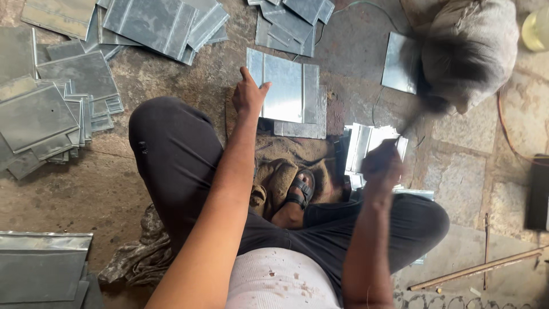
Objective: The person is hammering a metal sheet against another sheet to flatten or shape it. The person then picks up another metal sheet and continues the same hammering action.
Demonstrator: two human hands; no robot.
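Left hand (pixel 249 94): fingers loosely spread, thumb out, resting against the left edge of a metal sheet (pixel 284 86); grip released, pressing rather than grasping
Metal sheet: grey, rectangular, folded seams, lying flat on a second sheet on the floor (pixel 171 74) just ahead of the crossed legs
Right hand (pixel 380 163): clenched on the handle of a mallet (pixel 429 91); hand and tool blurred
Mallet: raised well above and to the right of the metal sheet, head dark and smeared, exact shape cannot be told
Small stack (pixel 366 146): bright sheets just beside the right hand, near the right knee
Sacking (pixel 283 157): brown cloth under the sandalled foot (pixel 300 191)
Pile, left (pixel 51 109): many grey sheets, overlapping, well apart from the hands
Pile, top (pixel 160 23): further sheets, fanned
Bundle (pixel 480 40): grey cloth sack, upper right
Rod (pixel 474 269): thin, lying on the stone, lower right
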